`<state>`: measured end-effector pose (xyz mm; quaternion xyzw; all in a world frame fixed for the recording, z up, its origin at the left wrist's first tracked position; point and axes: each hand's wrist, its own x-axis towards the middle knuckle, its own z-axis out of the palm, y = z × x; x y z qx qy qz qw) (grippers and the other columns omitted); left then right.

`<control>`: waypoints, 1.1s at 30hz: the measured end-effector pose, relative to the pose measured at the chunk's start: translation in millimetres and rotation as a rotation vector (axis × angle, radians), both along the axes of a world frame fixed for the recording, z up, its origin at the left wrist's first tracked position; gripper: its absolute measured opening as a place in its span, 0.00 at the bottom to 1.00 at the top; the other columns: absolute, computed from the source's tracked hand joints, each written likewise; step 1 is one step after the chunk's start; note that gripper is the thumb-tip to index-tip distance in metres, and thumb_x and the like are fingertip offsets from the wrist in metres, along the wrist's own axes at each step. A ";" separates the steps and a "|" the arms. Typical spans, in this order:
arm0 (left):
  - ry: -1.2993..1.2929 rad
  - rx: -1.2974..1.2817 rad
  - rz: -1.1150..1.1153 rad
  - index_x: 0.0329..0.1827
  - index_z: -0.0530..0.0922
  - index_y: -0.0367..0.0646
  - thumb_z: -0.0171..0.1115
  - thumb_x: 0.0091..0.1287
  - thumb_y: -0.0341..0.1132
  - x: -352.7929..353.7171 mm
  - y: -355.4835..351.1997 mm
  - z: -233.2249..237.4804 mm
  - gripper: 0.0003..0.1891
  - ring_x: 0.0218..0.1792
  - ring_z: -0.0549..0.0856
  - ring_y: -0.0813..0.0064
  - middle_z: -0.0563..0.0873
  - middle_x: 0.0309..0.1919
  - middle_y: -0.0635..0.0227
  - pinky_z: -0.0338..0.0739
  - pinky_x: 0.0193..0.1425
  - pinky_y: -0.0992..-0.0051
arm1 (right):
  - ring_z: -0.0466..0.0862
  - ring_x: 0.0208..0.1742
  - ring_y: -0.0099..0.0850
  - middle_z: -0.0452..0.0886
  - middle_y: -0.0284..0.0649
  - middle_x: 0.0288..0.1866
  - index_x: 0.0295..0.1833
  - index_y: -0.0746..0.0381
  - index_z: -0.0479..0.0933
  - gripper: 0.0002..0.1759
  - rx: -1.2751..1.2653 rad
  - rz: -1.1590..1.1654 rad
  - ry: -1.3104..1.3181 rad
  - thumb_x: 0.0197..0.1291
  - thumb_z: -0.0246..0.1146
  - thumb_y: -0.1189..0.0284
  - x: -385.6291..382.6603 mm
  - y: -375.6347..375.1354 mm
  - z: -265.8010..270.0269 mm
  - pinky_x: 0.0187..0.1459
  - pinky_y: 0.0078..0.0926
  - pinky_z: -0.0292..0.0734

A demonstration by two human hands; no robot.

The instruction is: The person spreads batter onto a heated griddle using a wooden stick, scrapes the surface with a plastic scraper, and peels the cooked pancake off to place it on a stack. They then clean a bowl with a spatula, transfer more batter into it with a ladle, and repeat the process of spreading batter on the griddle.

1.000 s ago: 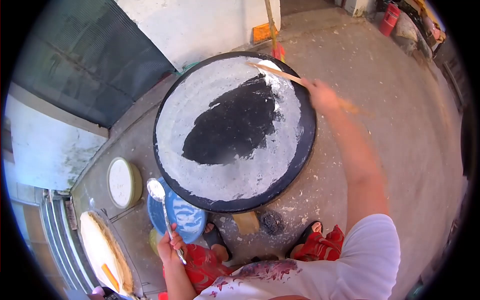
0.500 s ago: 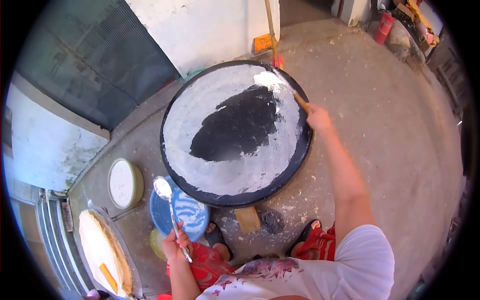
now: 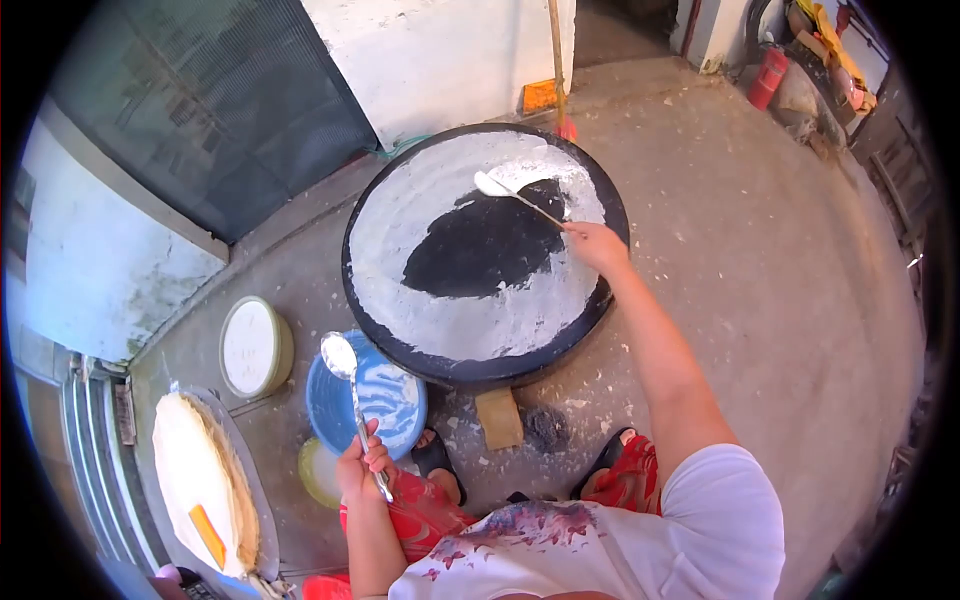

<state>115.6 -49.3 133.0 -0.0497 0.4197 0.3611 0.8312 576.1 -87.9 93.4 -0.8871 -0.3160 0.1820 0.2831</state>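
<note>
My right hand (image 3: 597,247) grips the handle of a wooden-handled spatula (image 3: 536,208), its far end (image 3: 490,184) coated in white batter. That end is over the far half of a large round black griddle (image 3: 475,372). A ring of thin white batter (image 3: 395,225) covers much of the griddle, with a bare dark patch in the middle and a thicker wet streak at the far right. Closed around a long metal ladle (image 3: 356,395) is my left hand (image 3: 364,466). White batter fills the ladle's bowl, which hangs above the rim of a blue basin (image 3: 318,395) smeared with batter.
Left of the basin stands a tub of white batter (image 3: 250,347). A stack of thin pancakes (image 3: 195,465) with an orange scraper (image 3: 207,535) on top lies at lower left. Under the griddle's near edge is a tan block (image 3: 499,419); a pole (image 3: 558,60) leans behind.
My right hand has moved the spatula left and inward from the griddle's far right edge, and the thick batter is now spread wider. My left hand still holds the ladle. The view has shifted slightly.
</note>
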 end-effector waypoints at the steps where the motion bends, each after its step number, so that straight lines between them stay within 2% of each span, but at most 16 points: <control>1: 0.011 0.000 0.000 0.48 0.70 0.33 0.42 0.68 0.35 -1.1 -0.8 0.6 0.15 0.16 0.67 0.84 0.69 0.21 0.71 0.62 0.15 0.85 | 0.78 0.47 0.40 0.79 0.46 0.44 0.50 0.50 0.76 0.16 -0.025 -0.119 -0.033 0.59 0.49 0.66 -0.8 -14.1 7.1 0.49 0.32 0.71; 2: 0.005 -0.002 0.002 0.48 0.70 0.33 0.42 0.68 0.35 -4.6 -1.3 -0.9 0.15 0.16 0.67 0.84 0.69 0.21 0.71 0.62 0.15 0.85 | 0.78 0.48 0.39 0.79 0.46 0.45 0.50 0.51 0.76 0.16 -0.048 -0.235 -0.069 0.59 0.48 0.66 0.5 -25.7 10.1 0.49 0.32 0.71; 3: -0.014 0.007 -0.001 0.49 0.70 0.32 0.42 0.68 0.35 -9.4 -1.4 -3.4 0.16 0.16 0.67 0.83 0.70 0.22 0.69 0.62 0.15 0.84 | 0.78 0.48 0.39 0.79 0.46 0.45 0.50 0.51 0.76 0.16 -0.049 -0.233 -0.073 0.59 0.48 0.66 4.4 -35.0 2.3 0.49 0.32 0.71; 5: -0.032 0.015 -0.007 0.50 0.69 0.32 0.41 0.67 0.35 -14.4 -1.8 -5.9 0.16 0.17 0.67 0.82 0.72 0.23 0.67 0.62 0.16 0.83 | 0.78 0.48 0.39 0.78 0.46 0.45 0.50 0.51 0.76 0.16 0.079 -0.421 -0.003 0.59 0.48 0.65 13.2 -44.8 -33.4 0.49 0.33 0.72; 6: -0.016 0.025 -0.002 0.50 0.69 0.32 0.42 0.67 0.36 -14.8 -1.6 -6.4 0.16 0.17 0.67 0.81 0.72 0.24 0.67 0.62 0.16 0.83 | 0.79 0.47 0.39 0.79 0.42 0.45 0.52 0.44 0.75 0.16 0.159 -0.326 -0.054 0.58 0.50 0.65 14.3 -38.5 -59.9 0.47 0.31 0.74; 7: 0.000 0.035 0.004 0.50 0.69 0.32 0.42 0.67 0.36 -15.2 -2.5 -7.1 0.16 0.17 0.67 0.81 0.72 0.24 0.67 0.62 0.16 0.83 | 0.79 0.47 0.39 0.79 0.42 0.45 0.52 0.44 0.75 0.16 0.158 -0.326 -0.056 0.58 0.50 0.65 4.4 -30.8 -55.6 0.47 0.31 0.74; 9: -0.017 0.019 0.003 0.50 0.69 0.32 0.42 0.67 0.36 -13.8 -1.9 -4.7 0.16 0.17 0.67 0.81 0.72 0.24 0.66 0.62 0.16 0.83 | 0.79 0.47 0.40 0.79 0.42 0.45 0.51 0.44 0.75 0.16 0.078 -0.115 0.020 0.59 0.49 0.65 -23.9 -0.8 -47.4 0.46 0.32 0.73; 13: -0.016 0.019 -0.003 0.50 0.69 0.32 0.42 0.67 0.36 -16.3 -2.8 -2.0 0.16 0.17 0.67 0.81 0.71 0.24 0.66 0.62 0.16 0.83 | 0.78 0.47 0.40 0.79 0.42 0.45 0.51 0.45 0.75 0.16 0.062 -0.024 0.139 0.59 0.49 0.65 -30.4 25.3 -13.3 0.47 0.33 0.73; 15: -0.025 0.032 -0.009 0.50 0.69 0.33 0.42 0.67 0.36 -20.3 -6.4 -4.1 0.16 0.18 0.67 0.80 0.71 0.25 0.66 0.62 0.16 0.82 | 0.79 0.46 0.38 0.79 0.44 0.44 0.49 0.50 0.77 0.15 0.102 -0.267 0.012 0.59 0.49 0.66 -22.4 31.8 -24.1 0.47 0.32 0.73; 17: -0.054 0.033 -0.007 0.50 0.69 0.32 0.42 0.67 0.36 -22.6 -6.4 -5.9 0.16 0.18 0.67 0.80 0.71 0.25 0.66 0.62 0.17 0.82 | 0.79 0.45 0.38 0.80 0.43 0.43 0.49 0.49 0.76 0.15 0.111 -0.196 0.037 0.59 0.50 0.66 -23.9 42.0 -37.7 0.46 0.31 0.73; 19: -0.052 0.041 -0.003 0.50 0.69 0.32 0.42 0.67 0.36 -27.2 -4.7 -11.5 0.16 0.18 0.67 0.80 0.72 0.25 0.66 0.62 0.17 0.82 | 0.79 0.46 0.37 0.79 0.41 0.45 0.52 0.46 0.75 0.16 0.066 0.069 0.007 0.60 0.48 0.63 -39.3 34.3 -27.4 0.45 0.33 0.73; 23: -0.048 0.056 -0.005 0.50 0.68 0.32 0.41 0.67 0.35 -30.2 -3.4 -9.9 0.16 0.18 0.67 0.80 0.72 0.25 0.66 0.62 0.17 0.82 | 0.79 0.46 0.38 0.79 0.42 0.44 0.51 0.48 0.75 0.16 0.004 0.119 0.074 0.60 0.48 0.64 -36.5 -0.4 -4.5 0.45 0.34 0.73; 25: -0.042 0.074 -0.005 0.50 0.68 0.32 0.41 0.68 0.36 -29.0 -5.0 -11.4 0.16 0.18 0.67 0.80 0.72 0.25 0.66 0.62 0.17 0.82 | 0.79 0.44 0.39 0.80 0.42 0.44 0.50 0.48 0.76 0.15 0.014 -0.270 -0.065 0.60 0.49 0.64 -30.8 -8.6 -14.3 0.45 0.34 0.73; 27: -0.030 0.098 -0.012 0.50 0.68 0.32 0.41 0.68 0.36 -27.7 -5.3 -7.9 0.16 0.18 0.67 0.80 0.72 0.25 0.65 0.62 0.17 0.82 | 0.79 0.45 0.39 0.80 0.41 0.44 0.50 0.47 0.76 0.14 0.068 -0.268 0.050 0.59 0.51 0.64 -32.1 6.3 -45.8 0.46 0.34 0.73; 29: -0.023 0.059 -0.007 0.50 0.68 0.32 0.40 0.68 0.36 -26.0 -6.8 -3.2 0.17 0.19 0.67 0.80 0.71 0.25 0.65 0.62 0.17 0.82 | 0.79 0.45 0.38 0.80 0.41 0.44 0.50 0.47 0.76 0.14 0.162 0.045 0.016 0.59 0.52 0.63 -58.7 24.1 -53.4 0.46 0.34 0.73; 33: -0.050 0.050 -0.011 0.50 0.68 0.32 0.39 0.68 0.36 -30.4 -4.2 -5.8 0.17 0.19 0.67 0.80 0.71 0.26 0.65 0.62 0.17 0.82 | 0.79 0.46 0.38 0.79 0.42 0.44 0.50 0.48 0.76 0.14 0.062 0.147 -0.001 0.58 0.52 0.64 -79.0 22.9 -10.4 0.47 0.34 0.72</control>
